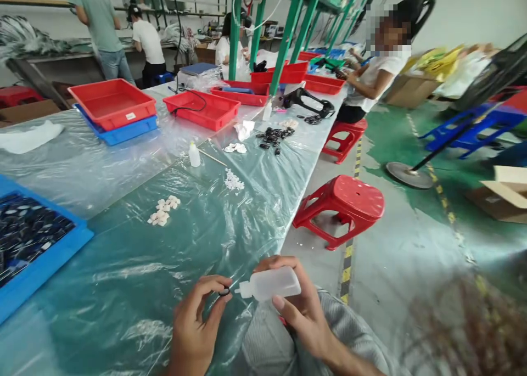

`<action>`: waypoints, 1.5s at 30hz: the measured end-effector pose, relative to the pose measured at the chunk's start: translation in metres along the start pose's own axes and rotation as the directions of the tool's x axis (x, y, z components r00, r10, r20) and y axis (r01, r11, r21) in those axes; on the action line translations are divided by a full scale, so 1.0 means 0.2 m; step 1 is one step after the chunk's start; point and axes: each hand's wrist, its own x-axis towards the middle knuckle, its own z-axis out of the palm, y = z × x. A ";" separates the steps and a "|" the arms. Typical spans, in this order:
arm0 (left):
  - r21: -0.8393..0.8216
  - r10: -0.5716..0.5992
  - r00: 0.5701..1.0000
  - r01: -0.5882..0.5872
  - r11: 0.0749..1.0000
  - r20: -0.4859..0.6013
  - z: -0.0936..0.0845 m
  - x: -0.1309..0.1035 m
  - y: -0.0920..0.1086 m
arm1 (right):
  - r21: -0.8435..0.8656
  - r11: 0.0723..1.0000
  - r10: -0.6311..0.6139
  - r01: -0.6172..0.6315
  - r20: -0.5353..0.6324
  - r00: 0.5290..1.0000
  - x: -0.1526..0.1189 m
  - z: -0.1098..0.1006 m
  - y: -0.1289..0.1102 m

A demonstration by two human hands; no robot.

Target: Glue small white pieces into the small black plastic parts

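Between the thumb and forefinger of my left hand (197,321) is a small black oval piece (224,291). My right hand (302,304) grips a translucent white squeeze bottle (274,284), tipped on its side with its nozzle pointing left at the piece. Nozzle tip and piece are very close; I cannot tell whether they touch. Beyond my hands, a pile of cream-coloured pieces (163,210) and a pile of small white pieces (234,180) lie on the plastic-covered table (135,266).
At the left edge sits a blue tray (78,239) full of dark pieces. A second small bottle (194,155), black pieces (274,137) and red trays (201,110) stand farther back. A red stool (346,203) is right of the table; a co-worker (376,68) sits beyond.
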 end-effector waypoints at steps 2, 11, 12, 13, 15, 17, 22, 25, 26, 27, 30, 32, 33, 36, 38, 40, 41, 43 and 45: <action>-0.012 0.003 1.000 -0.003 1.000 -0.006 0.01 0.00 0.00 | -0.046 0.998 -0.043 0.043 0.014 0.999 0.00 0.01 -0.01; -0.068 0.109 0.994 -0.108 0.992 0.010 0.00 0.06 0.11 | -0.316 0.933 -0.141 0.172 0.121 0.983 -0.06 0.00 0.00; -0.068 0.116 0.993 -0.115 0.991 0.013 -0.01 0.06 0.12 | -0.346 0.916 -0.161 0.203 0.146 0.976 -0.07 -0.01 -0.01; -0.066 0.121 0.992 -0.120 0.991 0.015 -0.01 0.06 0.12 | -0.372 0.899 -0.180 0.232 0.170 0.969 -0.07 -0.01 -0.02; -0.063 0.126 0.992 -0.125 0.990 0.018 -0.01 0.06 0.12 | -0.407 0.870 -0.208 0.278 0.209 0.956 -0.08 -0.01 -0.03; -0.067 0.131 0.991 -0.129 0.989 0.023 -0.01 0.06 0.12 | -0.432 0.851 -0.216 0.298 0.229 0.949 -0.08 -0.01 -0.04; -0.089 0.134 0.990 -0.131 0.987 0.029 0.00 0.05 0.10 | -0.448 0.841 -0.216 0.302 0.234 0.948 -0.10 -0.01 -0.04; -0.093 0.110 0.993 -0.107 0.990 0.030 0.00 0.05 0.11 | -0.435 0.859 -0.191 0.269 0.215 0.958 -0.10 -0.02 -0.03; -0.095 0.098 0.995 -0.095 0.991 0.030 0.00 0.05 0.12 | -0.423 0.873 -0.172 0.244 0.202 0.964 -0.10 -0.02 -0.03; -0.096 0.084 0.996 -0.080 0.992 0.031 0.00 0.05 0.12 | -0.408 0.886 -0.154 0.219 0.187 0.970 -0.10 -0.02 -0.02; -0.109 0.050 0.998 -0.046 0.993 0.037 -0.01 0.06 0.15 | -0.361 0.915 -0.126 0.178 0.163 0.979 -0.10 -0.03 -0.01; -0.125 0.039 0.998 -0.034 0.992 0.038 -0.01 0.07 0.16 | -0.351 0.920 -0.125 0.177 0.166 0.978 -0.10 -0.02 -0.01; -0.131 0.033 0.999 -0.028 0.991 0.041 -0.01 0.07 0.17 | -0.354 0.918 -0.124 0.177 0.168 0.978 -0.10 -0.02 -0.01; -0.137 0.020 0.999 -0.014 0.990 0.040 -0.01 0.08 0.17 | -0.368 0.907 -0.147 0.205 0.181 0.973 -0.10 -0.01 -0.01; -0.134 0.014 0.999 -0.009 0.991 0.036 -0.01 0.08 0.17 | -0.380 0.898 -0.158 0.222 0.192 0.968 -0.10 -0.01 -0.01; -0.137 0.019 0.999 -0.014 0.991 0.031 -0.01 0.08 0.17 | -0.390 0.890 -0.166 0.235 0.203 0.965 -0.10 -0.01 -0.01; -0.138 0.024 0.999 -0.020 0.990 0.033 -0.01 0.08 0.17 | -0.398 0.887 -0.165 0.235 0.203 0.965 -0.10 -0.01 -0.01; -0.138 0.042 0.998 -0.037 0.990 0.039 -0.01 0.08 0.17 | -0.406 0.881 -0.172 0.243 0.204 0.964 -0.10 -0.01 -0.02; -0.136 0.059 0.997 -0.053 0.989 0.040 -0.01 0.09 0.17 | -0.413 0.875 -0.179 0.252 0.209 0.961 -0.09 -0.02 -0.02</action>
